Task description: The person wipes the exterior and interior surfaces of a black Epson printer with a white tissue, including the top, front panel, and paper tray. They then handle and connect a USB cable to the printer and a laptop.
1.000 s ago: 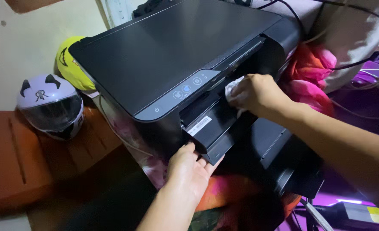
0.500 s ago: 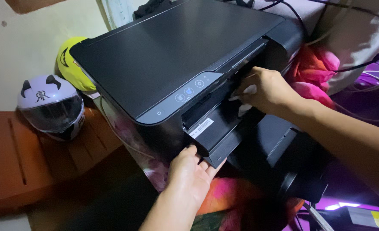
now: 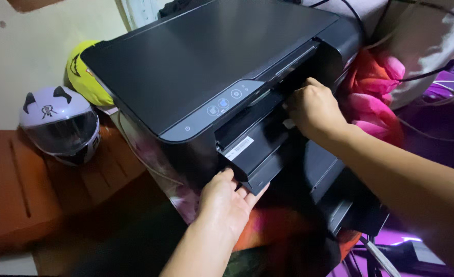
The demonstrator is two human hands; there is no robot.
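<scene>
A large black printer (image 3: pixel 201 56) fills the middle of the view, its front output tray (image 3: pixel 252 154) pulled open. My left hand (image 3: pixel 227 202) rests flat under the tray's lower front corner, fingers pressed against it. My right hand (image 3: pixel 314 110) is closed around a small white cloth (image 3: pixel 289 123), pushed against the dark slot at the right end of the printer's front. Only a scrap of the cloth shows under my fingers.
A white helmet with a dark visor (image 3: pixel 60 125) and a yellow helmet (image 3: pixel 83 77) sit left of the printer on a reddish wooden surface (image 3: pixel 16 190). Pink fabric (image 3: pixel 375 97) and black cables (image 3: pixel 432 77) lie to the right. A purple surface (image 3: pixel 442 123) shows beyond.
My right hand has slid with the cloth rightward and deeper along the printer's front slot, and the cloth is now mostly hidden. My left hand has stayed under the tray.
</scene>
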